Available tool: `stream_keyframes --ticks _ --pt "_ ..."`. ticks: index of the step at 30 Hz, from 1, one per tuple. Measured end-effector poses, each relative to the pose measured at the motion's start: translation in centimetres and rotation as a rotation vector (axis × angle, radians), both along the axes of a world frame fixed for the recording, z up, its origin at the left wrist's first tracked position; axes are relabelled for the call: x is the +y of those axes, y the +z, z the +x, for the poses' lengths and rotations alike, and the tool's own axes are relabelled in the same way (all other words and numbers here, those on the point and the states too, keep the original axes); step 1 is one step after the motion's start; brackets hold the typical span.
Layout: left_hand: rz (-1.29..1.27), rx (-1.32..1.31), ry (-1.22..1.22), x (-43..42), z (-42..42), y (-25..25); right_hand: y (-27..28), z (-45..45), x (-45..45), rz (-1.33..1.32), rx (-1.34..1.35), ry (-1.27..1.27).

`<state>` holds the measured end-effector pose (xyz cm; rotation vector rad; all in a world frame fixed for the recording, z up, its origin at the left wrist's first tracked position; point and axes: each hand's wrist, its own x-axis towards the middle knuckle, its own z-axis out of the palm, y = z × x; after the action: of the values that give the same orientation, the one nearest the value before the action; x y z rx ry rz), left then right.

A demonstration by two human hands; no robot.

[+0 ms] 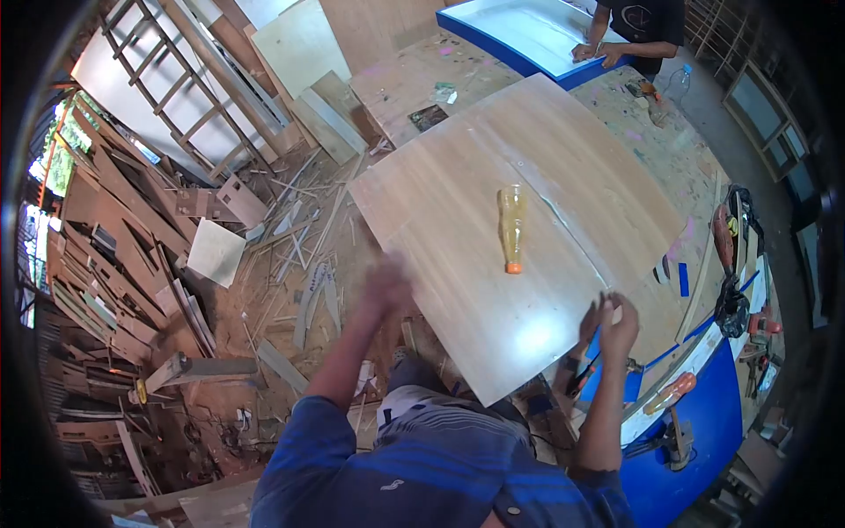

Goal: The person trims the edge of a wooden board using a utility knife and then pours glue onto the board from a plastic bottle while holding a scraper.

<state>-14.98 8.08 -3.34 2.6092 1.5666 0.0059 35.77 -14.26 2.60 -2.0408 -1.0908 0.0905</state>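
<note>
A large light wooden panel [458,264] lies over the workbench, its near corner toward my body. On it lies a clear bottle [511,224] with yellowish contents and an orange cap pointing toward me. A whitish line [568,231] runs across the panel to the right of the bottle. Near the panel's left edge is my left hand [387,283], smeared by motion, its fingers not clear. My right hand [614,319] is at the panel's right near edge, its fingers bent close together; what they hold, if anything, is too small to name.
Across the workbench [400,97], a person [647,35] leans over a blue-edged white tray-like piece [528,31]. To the right are a blue panel [704,422], an orange-handled tool [671,393] and a black bag [731,306]. Wood scraps [304,229] litter the floor at left, below a ladder [176,88].
</note>
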Motion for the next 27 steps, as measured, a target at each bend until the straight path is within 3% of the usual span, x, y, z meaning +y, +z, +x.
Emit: stream_keyframes --ticks 1,3,5,6,8,11,17,20,24,27 --pt "0.102 -0.035 0.09 2.1 -2.2 0.6 -0.5 -3.1 -1.0 0.048 -0.015 0.047" --pt "-0.258 -0.068 0.418 6.8 -4.6 5.5 -0.8 -10.4 -2.4 0.033 0.017 0.134" --pt "0.151 -0.184 0.364 9.5 -8.4 0.2 -0.7 -18.1 -2.3 0.023 -0.042 0.274" --pt "0.344 -0.267 0.299 10.7 -7.9 -2.5 1.1 -22.6 -1.7 -0.011 0.036 0.254" --pt "0.247 -0.349 -0.14 9.8 -5.2 0.5 -2.5 -27.7 -1.0 -0.06 0.039 0.321" --pt "0.032 -0.213 -0.507 9.0 -2.6 1.1 -2.6 -33.4 1.5 -0.393 -0.203 0.165" --pt "0.025 -0.238 -0.417 20.2 -6.5 0.4 -3.3 -36.1 0.9 -0.446 -0.192 -0.088" --pt "0.031 -0.083 -0.303 25.1 -7.4 0.6 -2.4 -37.1 -3.1 -0.504 -0.2 -0.257" --pt "0.033 0.027 -0.201 26.5 -6.8 1.5 -3.9 -34.5 -8.1 -0.598 -0.122 -0.724" --pt "0.016 0.024 -0.135 25.9 -5.4 1.8 -9.5 -26.6 -12.8 -0.32 -0.061 -0.93"
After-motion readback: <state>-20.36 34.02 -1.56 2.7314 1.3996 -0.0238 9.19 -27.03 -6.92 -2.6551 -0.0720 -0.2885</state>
